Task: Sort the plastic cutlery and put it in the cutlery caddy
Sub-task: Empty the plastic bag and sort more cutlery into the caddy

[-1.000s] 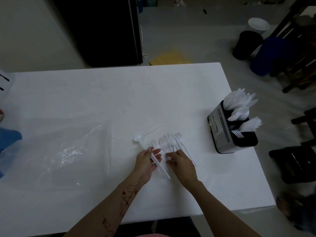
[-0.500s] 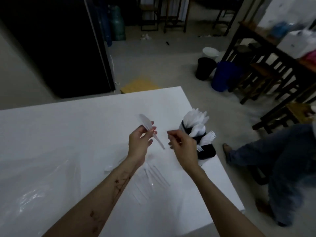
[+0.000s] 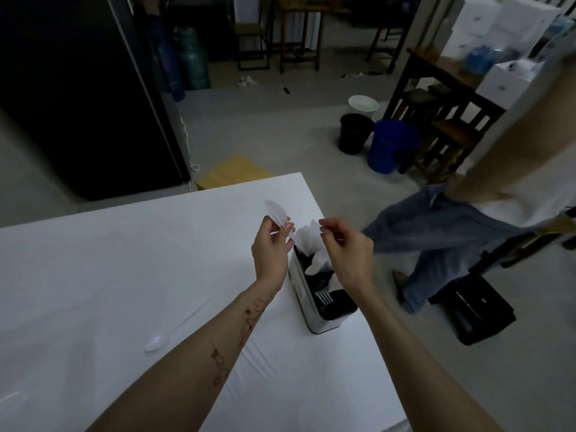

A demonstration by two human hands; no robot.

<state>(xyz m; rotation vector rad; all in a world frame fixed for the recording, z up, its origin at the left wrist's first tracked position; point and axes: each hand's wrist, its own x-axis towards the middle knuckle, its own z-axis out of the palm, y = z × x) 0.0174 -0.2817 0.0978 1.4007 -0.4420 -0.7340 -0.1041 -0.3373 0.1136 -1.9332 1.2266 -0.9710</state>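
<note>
My left hand pinches a white plastic knife by its handle, blade up, just left of the cutlery caddy. The caddy stands near the table's right edge: white cutlery fills its far compartment, spoons sit in the middle one and forks in the near one. My right hand hovers over the caddy with fingers curled and thumb against forefinger; I see nothing between them. One white spoon lies on the white table. Faint white cutlery lies beside my left forearm.
A person in jeans stands close to the table's right side, next to a black crate on the floor. Blue and black buckets and wooden stools stand farther back. A dark cabinet rises beyond the table's far edge.
Both hands rose from the cutlery pile on the table and moved right to the caddy, the left carrying the knife. My view swung up and right, bringing the standing person into sight.
</note>
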